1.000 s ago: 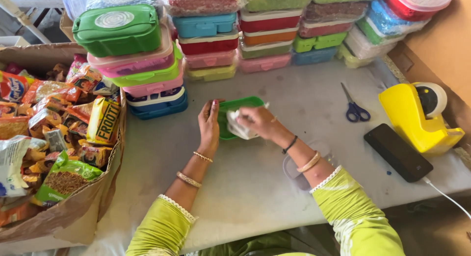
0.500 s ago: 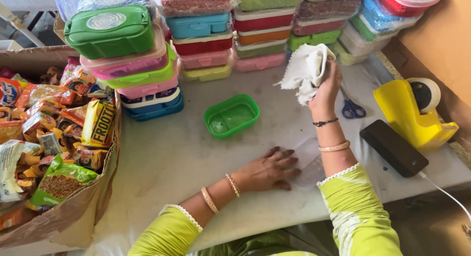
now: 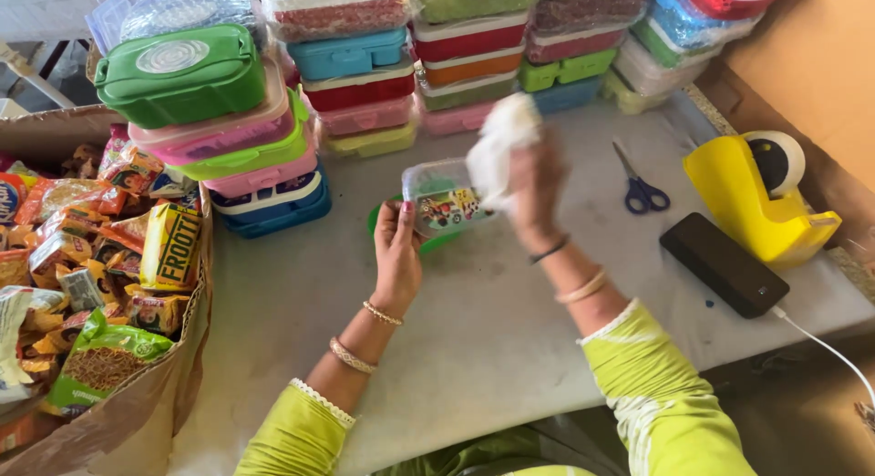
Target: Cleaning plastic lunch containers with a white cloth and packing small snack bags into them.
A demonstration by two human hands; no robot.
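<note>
A clear plastic lid (image 3: 444, 199) with a colourful picture on it is gripped at its left edge by the left hand (image 3: 398, 253), the fingers closed on it, and it is held tilted just above the table (image 3: 510, 312). A white cloth (image 3: 499, 148) is bunched in the right hand (image 3: 536, 189), whose fingers are closed around it; the cloth is pressed against the right end of the lid, and the hand is blurred. A green container (image 3: 428, 243) is seen on the table directly beneath the lid, mostly hidden by it. Behind the hands, stacks of coloured lunch boxes (image 3: 365, 66) are ranged along the back of the table, with a green box (image 3: 182, 70) topping the left stack. To the right, blue-handled scissors (image 3: 641, 186) are laid flat, near a yellow tape dispenser (image 3: 758, 195) and a dark phone (image 3: 723, 264) with a white cable (image 3: 825, 346) plugged in. At the left edge of the table, an open cardboard box (image 3: 150, 403) is filled with snack packets (image 3: 100, 248). Both arms are covered by lime-green sleeves (image 3: 656, 385), and bangles are worn at the wrists.
</note>
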